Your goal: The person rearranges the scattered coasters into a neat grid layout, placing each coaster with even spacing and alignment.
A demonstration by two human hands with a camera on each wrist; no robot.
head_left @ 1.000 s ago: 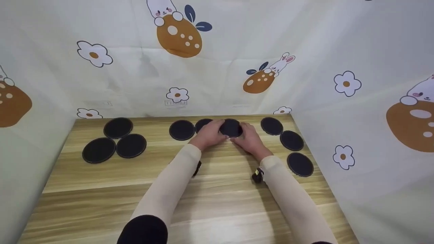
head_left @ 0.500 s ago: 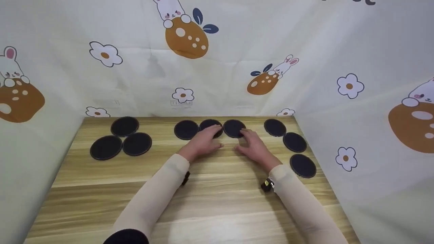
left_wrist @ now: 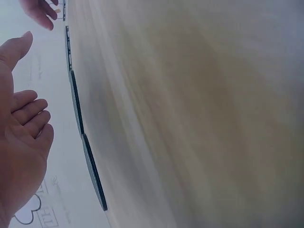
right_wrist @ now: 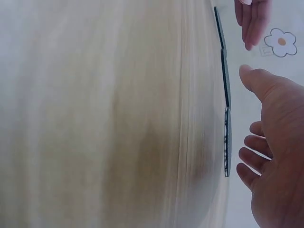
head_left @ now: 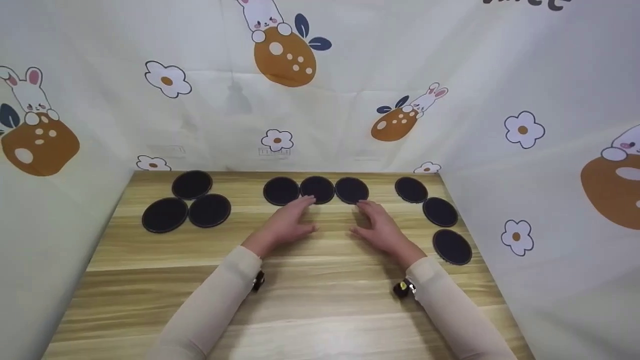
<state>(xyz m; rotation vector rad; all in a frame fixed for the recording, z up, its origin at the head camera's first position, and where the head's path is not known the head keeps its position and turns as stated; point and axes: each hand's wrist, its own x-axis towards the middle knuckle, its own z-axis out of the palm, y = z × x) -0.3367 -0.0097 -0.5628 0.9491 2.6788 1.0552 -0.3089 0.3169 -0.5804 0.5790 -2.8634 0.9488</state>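
Observation:
Three black round coasters lie side by side along the back of the wooden table: a left one (head_left: 281, 191), a middle one (head_left: 317, 188) and a right one (head_left: 352, 190). My left hand (head_left: 284, 222) hovers just in front of the left and middle coasters, fingers loosely extended and holding nothing. Facing it, my right hand (head_left: 381, 228) is held near the right coaster, also with nothing in it. Both wrist views show the row edge-on as thin dark strips (left_wrist: 76, 102), with the left palm (left_wrist: 23, 147) and right palm (right_wrist: 280, 152) apart from it.
At the back left, three more coasters (head_left: 210, 210) form a touching cluster. Along the right edge, three others (head_left: 440, 211) run in a slanting line. Patterned cloth walls (head_left: 340, 120) enclose the wooden table (head_left: 320, 310) at the back and sides.
A second ago both hands held the right coaster of the middle row; they have let go, drawn back towards the body and moved apart. The coaster lies flat beside the middle one.

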